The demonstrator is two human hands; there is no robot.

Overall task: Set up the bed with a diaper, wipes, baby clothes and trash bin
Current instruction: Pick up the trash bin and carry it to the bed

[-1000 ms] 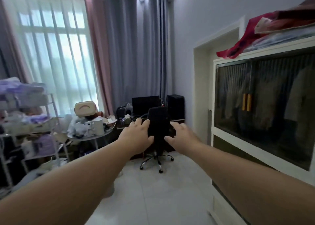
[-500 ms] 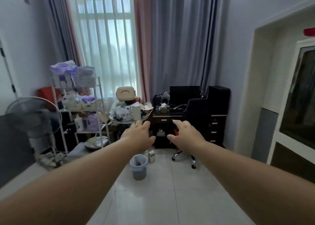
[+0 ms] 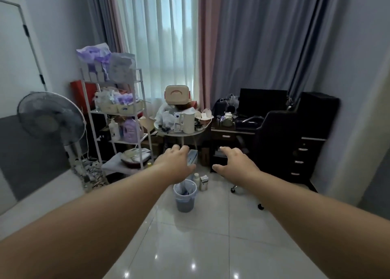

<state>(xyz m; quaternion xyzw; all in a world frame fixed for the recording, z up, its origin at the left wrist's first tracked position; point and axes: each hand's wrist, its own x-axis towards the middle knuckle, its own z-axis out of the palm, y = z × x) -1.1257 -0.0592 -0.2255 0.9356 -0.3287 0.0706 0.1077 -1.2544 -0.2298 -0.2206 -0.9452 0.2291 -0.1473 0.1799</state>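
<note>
Grey trash bin (image 3: 185,196) now nearer, below empty hands (image 3: 205,165).

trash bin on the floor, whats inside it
The trash bin has a pale liner bag with some dark and blue scraps near the top. Its walls hide anything deeper down.

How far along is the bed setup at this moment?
Nothing looks done. Both the left hand and right hand reach forward, holding nothing. The small grey lined trash bin stands on the tiled floor, and the white metal shelf rack holds its packages. Everything is left to fetch.
</note>
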